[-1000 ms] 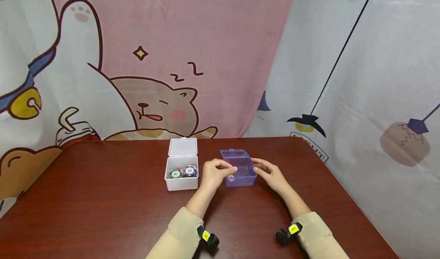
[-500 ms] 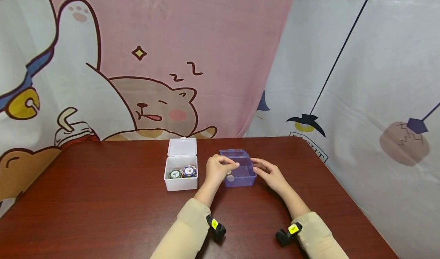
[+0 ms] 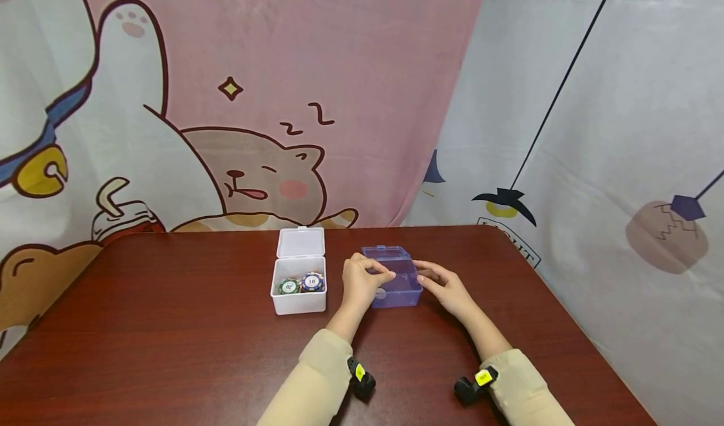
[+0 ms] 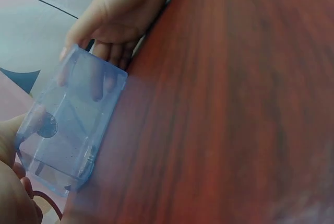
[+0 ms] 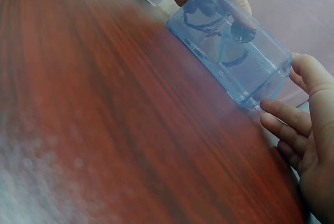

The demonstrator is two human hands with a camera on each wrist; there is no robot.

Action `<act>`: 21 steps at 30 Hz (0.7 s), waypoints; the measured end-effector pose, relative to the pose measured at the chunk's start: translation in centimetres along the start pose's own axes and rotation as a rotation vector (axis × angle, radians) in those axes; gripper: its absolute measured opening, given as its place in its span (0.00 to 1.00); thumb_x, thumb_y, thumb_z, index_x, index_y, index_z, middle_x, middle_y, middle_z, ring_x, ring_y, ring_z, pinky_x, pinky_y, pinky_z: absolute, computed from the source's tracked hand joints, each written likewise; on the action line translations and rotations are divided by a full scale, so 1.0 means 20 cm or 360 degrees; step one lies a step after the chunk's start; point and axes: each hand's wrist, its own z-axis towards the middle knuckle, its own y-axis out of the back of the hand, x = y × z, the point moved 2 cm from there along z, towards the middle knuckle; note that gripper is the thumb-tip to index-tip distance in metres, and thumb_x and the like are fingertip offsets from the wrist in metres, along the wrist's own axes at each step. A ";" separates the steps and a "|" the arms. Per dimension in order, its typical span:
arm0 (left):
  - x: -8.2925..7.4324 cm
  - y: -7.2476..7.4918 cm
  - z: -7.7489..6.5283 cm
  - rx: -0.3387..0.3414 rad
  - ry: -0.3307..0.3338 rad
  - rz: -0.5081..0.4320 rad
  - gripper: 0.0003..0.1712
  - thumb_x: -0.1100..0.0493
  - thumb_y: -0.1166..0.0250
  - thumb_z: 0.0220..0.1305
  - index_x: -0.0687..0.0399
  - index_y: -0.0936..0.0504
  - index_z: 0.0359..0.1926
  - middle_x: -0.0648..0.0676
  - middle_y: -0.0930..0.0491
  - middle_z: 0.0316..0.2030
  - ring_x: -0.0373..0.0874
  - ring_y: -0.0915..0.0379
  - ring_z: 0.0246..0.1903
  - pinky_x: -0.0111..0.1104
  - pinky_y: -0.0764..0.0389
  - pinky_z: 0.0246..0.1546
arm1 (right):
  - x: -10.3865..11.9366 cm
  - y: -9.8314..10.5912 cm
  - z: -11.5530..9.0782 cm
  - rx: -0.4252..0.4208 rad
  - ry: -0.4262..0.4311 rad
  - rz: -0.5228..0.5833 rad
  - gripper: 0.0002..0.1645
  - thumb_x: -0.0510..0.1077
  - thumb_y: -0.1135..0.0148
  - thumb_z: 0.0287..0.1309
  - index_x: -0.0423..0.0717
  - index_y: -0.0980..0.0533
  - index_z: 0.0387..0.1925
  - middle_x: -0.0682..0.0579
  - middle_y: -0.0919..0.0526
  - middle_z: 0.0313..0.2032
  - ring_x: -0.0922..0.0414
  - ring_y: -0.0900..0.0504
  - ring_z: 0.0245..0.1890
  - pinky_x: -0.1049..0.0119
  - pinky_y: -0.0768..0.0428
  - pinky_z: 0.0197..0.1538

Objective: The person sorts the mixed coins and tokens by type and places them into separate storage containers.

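A see-through blue plastic box (image 3: 408,297) stands on the table, its hinged lid (image 3: 390,253) tipped back. My left hand (image 3: 361,283) is over the box's left side, thumb and index finger pinching a small pale coin (image 3: 393,275). A dark round disc (image 4: 48,125) shows through the box near the left fingertips in the left wrist view. Another silvery disc (image 3: 381,293) shows through the front wall. My right hand (image 3: 447,288) rests against the right end, with thumb and fingers loosely extended and touching it. In the right wrist view, those fingertips (image 5: 269,104) meet the box corner.
Left of the blue box stands a white box (image 3: 300,303), lid raised, holding a green poker chip (image 3: 290,286) and a blue poker chip (image 3: 312,281). Both are on the dark red wooden table (image 3: 170,325). A cartoon-printed curtain (image 3: 384,99) hangs behind the table.
My left hand has moved slightly right and further over the blue box, with the coin in its fingertips. The right hand and both boxes have stayed where they were.
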 end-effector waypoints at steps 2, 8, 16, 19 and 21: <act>0.00 0.00 0.00 -0.0008 -0.0005 0.0040 0.10 0.59 0.18 0.35 0.51 0.13 0.16 0.45 0.27 0.24 0.44 0.35 0.33 0.36 0.34 0.35 | 0.04 0.00 -0.01 0.0016 0.0013 -0.0001 0.24 0.40 0.42 0.65 0.35 0.30 0.61 0.34 0.20 0.49 0.41 0.23 0.50 0.68 0.25 0.48; 0.00 0.00 0.00 0.0029 0.0029 0.0089 0.09 0.57 0.18 0.36 0.49 0.12 0.19 0.45 0.27 0.26 0.44 0.35 0.35 0.39 0.33 0.39 | 0.06 0.00 -0.01 0.0020 0.0020 -0.0011 0.24 0.39 0.42 0.65 0.34 0.30 0.61 0.33 0.21 0.48 0.39 0.23 0.50 0.68 0.25 0.47; 0.00 0.00 0.00 0.0061 -0.0009 0.0142 0.12 0.56 0.19 0.38 0.49 0.10 0.28 0.47 0.25 0.29 0.46 0.34 0.37 0.39 0.32 0.40 | -0.07 0.00 0.01 -0.0025 0.0032 -0.0051 0.24 0.43 0.41 0.66 0.43 0.28 0.62 0.40 0.18 0.48 0.51 0.21 0.49 0.67 0.25 0.48; 0.01 0.00 0.00 0.0058 -0.0020 0.0108 0.12 0.57 0.19 0.39 0.50 0.10 0.29 0.47 0.25 0.29 0.46 0.34 0.36 0.39 0.32 0.39 | -0.07 0.00 0.01 -0.0021 0.0036 -0.0044 0.24 0.43 0.41 0.66 0.42 0.29 0.62 0.40 0.19 0.49 0.50 0.21 0.49 0.67 0.25 0.48; 0.01 0.00 -0.01 0.0048 -0.0043 0.0078 0.12 0.57 0.19 0.39 0.51 0.10 0.29 0.47 0.26 0.28 0.46 0.34 0.36 0.39 0.32 0.38 | -0.07 0.00 0.01 -0.0022 0.0032 -0.0030 0.24 0.43 0.41 0.65 0.42 0.28 0.62 0.39 0.19 0.49 0.48 0.21 0.50 0.67 0.25 0.48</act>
